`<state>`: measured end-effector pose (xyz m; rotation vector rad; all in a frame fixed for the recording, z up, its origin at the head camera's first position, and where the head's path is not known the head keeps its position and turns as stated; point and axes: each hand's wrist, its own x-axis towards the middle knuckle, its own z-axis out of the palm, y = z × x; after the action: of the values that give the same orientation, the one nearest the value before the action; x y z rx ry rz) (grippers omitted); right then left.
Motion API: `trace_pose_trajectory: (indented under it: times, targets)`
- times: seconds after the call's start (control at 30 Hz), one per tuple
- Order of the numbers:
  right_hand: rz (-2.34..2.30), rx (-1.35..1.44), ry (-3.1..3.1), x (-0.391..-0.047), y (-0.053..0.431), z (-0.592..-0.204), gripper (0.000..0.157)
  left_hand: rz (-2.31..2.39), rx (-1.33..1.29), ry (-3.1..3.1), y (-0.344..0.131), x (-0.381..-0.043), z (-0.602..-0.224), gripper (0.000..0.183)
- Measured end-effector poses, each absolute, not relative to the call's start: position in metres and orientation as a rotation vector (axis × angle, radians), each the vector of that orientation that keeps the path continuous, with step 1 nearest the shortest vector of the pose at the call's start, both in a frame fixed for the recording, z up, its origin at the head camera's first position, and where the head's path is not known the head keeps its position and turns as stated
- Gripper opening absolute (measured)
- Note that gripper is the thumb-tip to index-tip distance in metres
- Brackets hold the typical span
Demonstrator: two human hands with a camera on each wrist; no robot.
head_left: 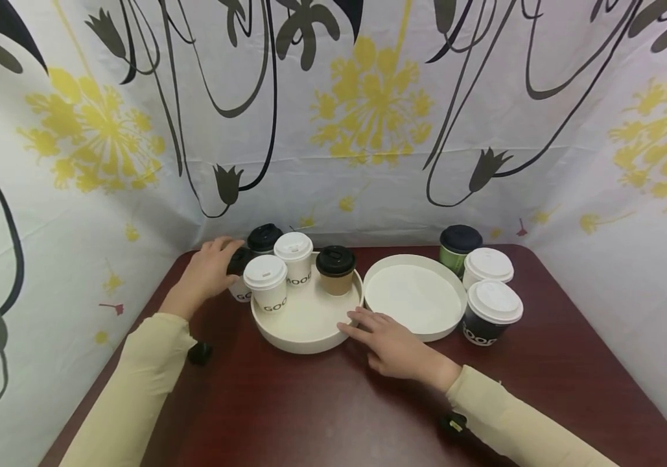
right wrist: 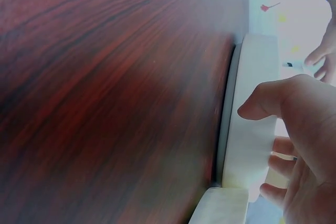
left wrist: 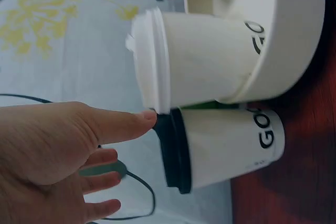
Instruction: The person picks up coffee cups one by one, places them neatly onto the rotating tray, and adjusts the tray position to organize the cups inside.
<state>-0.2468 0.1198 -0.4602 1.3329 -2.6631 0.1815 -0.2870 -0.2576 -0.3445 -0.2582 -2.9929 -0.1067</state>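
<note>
My left hand point(head_left: 207, 269) is beside a white paper cup with a black lid point(left wrist: 231, 148), which stands upright on the table just left of the left round tray point(head_left: 304, 344). In the left wrist view the thumb tip is at the lid's edge, the other fingers extended and spread apart; contact with the lid cannot be told. At the left tray's front right rim is my right hand point(head_left: 394, 347), fingers lightly bent over the rim and thumb outside the wall. Inside that tray stand two white-lidded cups point(head_left: 266, 285) point(head_left: 295, 256) and a brown cup with a black lid point(head_left: 336, 275).
Another black-lidded cup point(head_left: 264, 239) stands behind the left hand's cup, partly hidden. A second round tray point(head_left: 415, 295) touches the first on its right. Right of it are a green cup point(head_left: 456, 253), a white-lidded cup point(head_left: 487, 264) and a black cup with white lid point(head_left: 492, 314). Patterned cloth hangs behind.
</note>
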Motion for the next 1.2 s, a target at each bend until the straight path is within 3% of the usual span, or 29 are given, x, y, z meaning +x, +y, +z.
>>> trace_pose_trajectory:
  times: [0.47, 1.2]
  targets:
    - [0.145, 1.323, -2.662, -0.242, 0.117, -0.457, 0.079, -0.223, -0.18, -3.176, -0.273, -0.32, -0.364, 0.081]
    - [0.147, 1.305, -2.692, -0.239, 0.115, -0.456, 0.078, -0.45, -0.088, -3.17, -0.279, -0.327, -0.38, 0.074]
